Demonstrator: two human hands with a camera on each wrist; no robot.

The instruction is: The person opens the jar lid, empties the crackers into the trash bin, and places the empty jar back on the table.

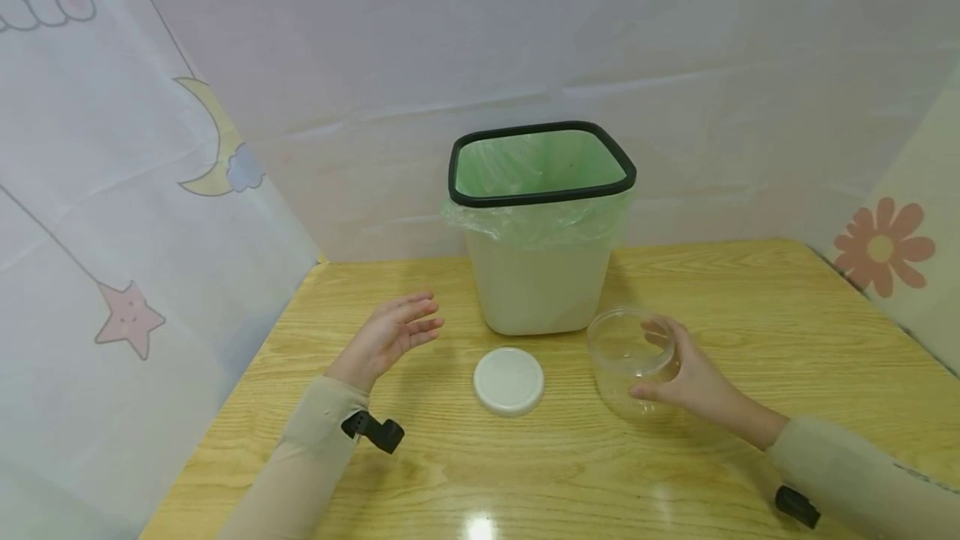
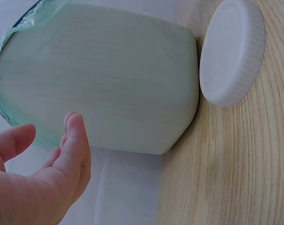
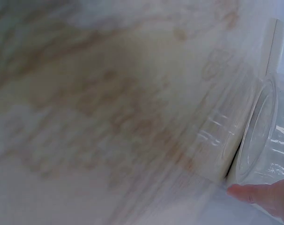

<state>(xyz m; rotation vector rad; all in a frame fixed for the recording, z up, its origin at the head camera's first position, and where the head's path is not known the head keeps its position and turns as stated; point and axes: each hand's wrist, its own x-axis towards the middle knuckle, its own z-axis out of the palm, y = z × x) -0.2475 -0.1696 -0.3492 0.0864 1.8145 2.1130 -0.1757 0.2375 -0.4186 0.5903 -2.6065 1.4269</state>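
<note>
A clear plastic jar (image 1: 628,361) stands on the wooden table (image 1: 750,307), open at the top. My right hand (image 1: 684,373) grips its side, thumb in front and fingers behind; the right wrist view shows the jar (image 3: 261,136) close up with my thumb (image 3: 259,194) on it. A white ribbed lid (image 1: 508,380) lies flat to the jar's left, also seen as the lid (image 2: 232,51) in the left wrist view. My left hand (image 1: 390,333) hovers open left of the lid, fingers straight, touching nothing. A cream bin (image 1: 542,232) with a green liner and black rim stands behind them.
White printed curtains close in the table on the left, back and right. The bin's side (image 2: 100,79) fills the left wrist view beyond my left hand (image 2: 43,173). Bare wood stretches in front of the lid and jar.
</note>
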